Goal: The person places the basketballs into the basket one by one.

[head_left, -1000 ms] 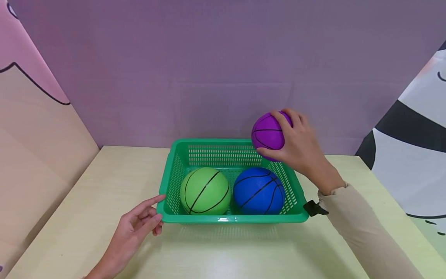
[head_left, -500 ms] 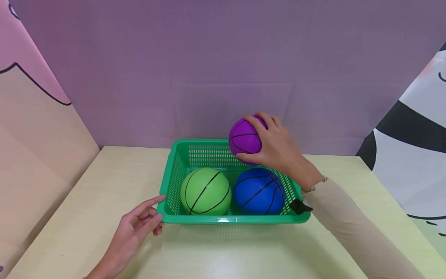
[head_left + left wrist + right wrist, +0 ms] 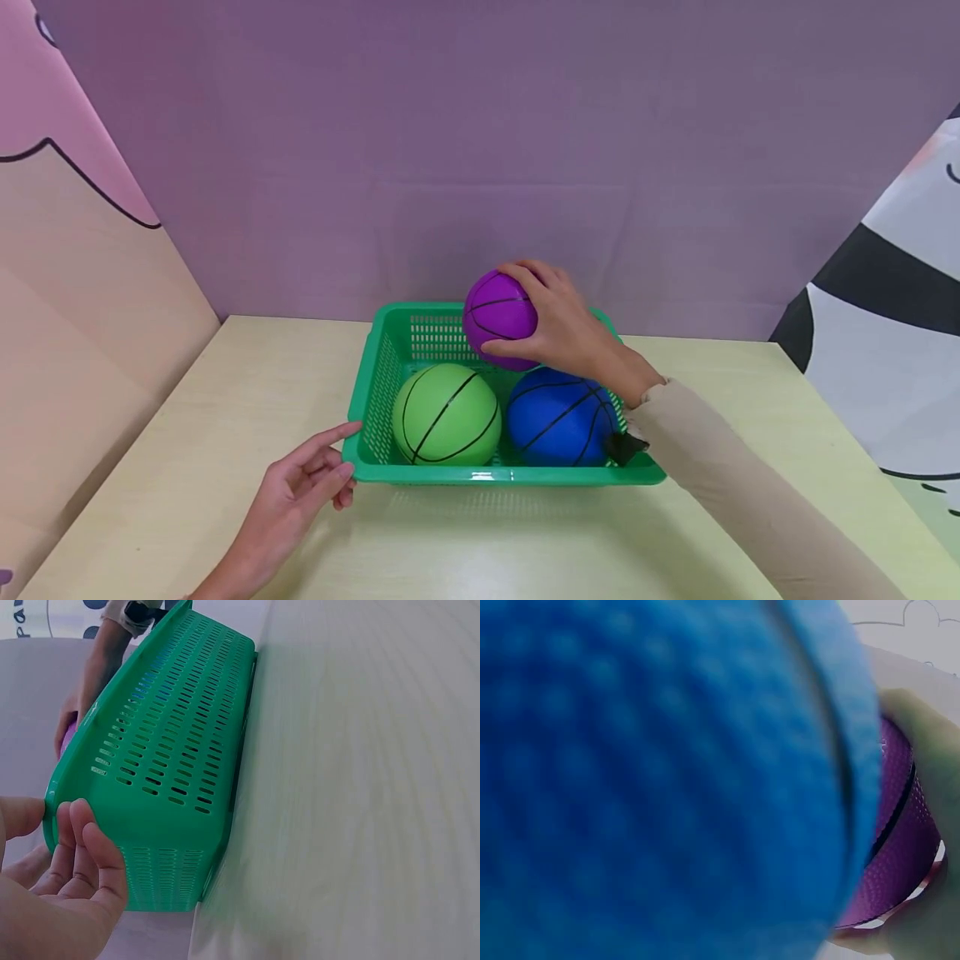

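A small purple basketball is held by my right hand, thumb on its near side and fingers over its top. It hangs over the back half of a green plastic basket. Inside the basket sit a larger light green basketball at left and a blue basketball at right. My left hand holds the basket's near left corner by the rim. In the left wrist view the thumb and fingertips of that left hand pinch this rim. The blue ball fills most of the right wrist view.
The basket stands on a pale wooden table. A purple cloth backdrop rises behind it, with printed panels at both sides. A black strap end on the right sleeve overlaps the blue ball.
My right hand has carried the purple ball leftward and somewhat lower, from the basket's back right corner to its back middle. The left hand keeps its place on the rim.
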### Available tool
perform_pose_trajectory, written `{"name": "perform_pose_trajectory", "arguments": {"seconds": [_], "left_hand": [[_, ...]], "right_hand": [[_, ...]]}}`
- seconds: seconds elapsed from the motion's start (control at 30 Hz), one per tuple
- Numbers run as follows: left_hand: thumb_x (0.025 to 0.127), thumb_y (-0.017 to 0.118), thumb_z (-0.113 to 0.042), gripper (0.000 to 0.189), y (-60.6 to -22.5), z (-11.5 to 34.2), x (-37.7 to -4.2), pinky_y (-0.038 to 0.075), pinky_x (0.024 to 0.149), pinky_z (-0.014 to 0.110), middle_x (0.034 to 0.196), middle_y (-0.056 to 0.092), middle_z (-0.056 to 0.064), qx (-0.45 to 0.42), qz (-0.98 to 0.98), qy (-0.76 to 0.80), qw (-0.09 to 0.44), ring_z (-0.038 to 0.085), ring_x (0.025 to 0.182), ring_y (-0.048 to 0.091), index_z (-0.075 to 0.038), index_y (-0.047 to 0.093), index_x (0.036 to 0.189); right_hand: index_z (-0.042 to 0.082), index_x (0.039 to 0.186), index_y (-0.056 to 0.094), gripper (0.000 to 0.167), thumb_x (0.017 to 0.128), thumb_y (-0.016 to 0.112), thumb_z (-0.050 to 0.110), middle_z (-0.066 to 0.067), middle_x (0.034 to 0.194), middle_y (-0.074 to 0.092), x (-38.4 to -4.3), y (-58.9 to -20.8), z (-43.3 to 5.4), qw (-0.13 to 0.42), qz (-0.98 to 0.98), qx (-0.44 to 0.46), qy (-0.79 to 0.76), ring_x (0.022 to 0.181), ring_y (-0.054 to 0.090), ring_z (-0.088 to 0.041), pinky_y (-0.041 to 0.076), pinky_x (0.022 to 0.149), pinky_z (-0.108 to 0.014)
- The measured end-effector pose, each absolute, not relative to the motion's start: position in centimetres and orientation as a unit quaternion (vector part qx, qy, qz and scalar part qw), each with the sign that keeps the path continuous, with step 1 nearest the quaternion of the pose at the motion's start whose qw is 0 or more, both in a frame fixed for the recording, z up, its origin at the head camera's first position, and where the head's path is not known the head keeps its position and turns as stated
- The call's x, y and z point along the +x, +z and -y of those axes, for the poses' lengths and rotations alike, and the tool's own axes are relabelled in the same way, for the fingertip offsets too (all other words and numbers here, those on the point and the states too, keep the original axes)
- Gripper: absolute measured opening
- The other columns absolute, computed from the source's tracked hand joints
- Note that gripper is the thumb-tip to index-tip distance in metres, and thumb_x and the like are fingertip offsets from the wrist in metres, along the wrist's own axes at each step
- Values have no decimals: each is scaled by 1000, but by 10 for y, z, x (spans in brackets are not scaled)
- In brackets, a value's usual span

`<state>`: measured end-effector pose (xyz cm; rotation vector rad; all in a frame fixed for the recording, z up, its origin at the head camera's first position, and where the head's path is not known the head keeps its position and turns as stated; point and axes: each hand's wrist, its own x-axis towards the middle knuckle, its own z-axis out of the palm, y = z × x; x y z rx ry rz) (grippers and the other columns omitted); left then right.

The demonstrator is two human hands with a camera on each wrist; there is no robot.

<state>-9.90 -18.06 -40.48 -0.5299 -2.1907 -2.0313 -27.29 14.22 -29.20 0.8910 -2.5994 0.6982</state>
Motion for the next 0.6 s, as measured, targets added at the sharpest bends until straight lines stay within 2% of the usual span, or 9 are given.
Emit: {"name": "perform_pose_trajectory", "arguments": {"seconds": [0.27,0.6], "left_hand": [[101,56,-2,43,-404,180,-99,55,67,30,87,58,22,-168,723,-668,47,24,69,60,-1,48,143],[100,56,0,44,-406,179,-100,55,66,29,86,59,18,-176,719,-671,49,24,68,60,0,47,143]], "right_hand": [[26,149,41,94,72,81,61,-4,150,37,-276,-300,-139,115,908,311,256,132,40,-29,57,84,-50],[29,153,32,93,78,74,64,-4,154,31,-276,-301,-139,50,922,297,243,135,36,-30,56,85,-51]]}}
